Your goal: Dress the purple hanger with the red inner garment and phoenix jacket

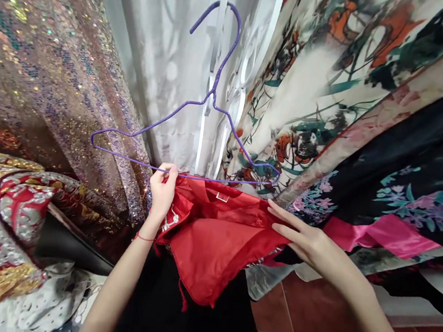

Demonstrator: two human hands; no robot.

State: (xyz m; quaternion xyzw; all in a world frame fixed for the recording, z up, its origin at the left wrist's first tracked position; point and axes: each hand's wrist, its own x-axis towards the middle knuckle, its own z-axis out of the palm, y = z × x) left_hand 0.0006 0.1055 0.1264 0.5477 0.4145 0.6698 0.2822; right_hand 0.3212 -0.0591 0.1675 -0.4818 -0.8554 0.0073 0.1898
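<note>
One red garment (211,246), left hand (162,191) pinching its edge, right hand (309,242) touching it, grip unclear

Left of and beyond the left hand (162,188), sequined fabric (72,59); lower on that side, red brocade (15,215) with gold and silver motifs above a dotted pale cloth (37,294). Ahead of both hands, a white curtain (165,66). Beyond the right hand (304,237), multicoloured printed cloth (305,84); farther right, black flowered fabric (436,150) and a pink band (404,236); below, reddish floor tiles (320,315).
</note>
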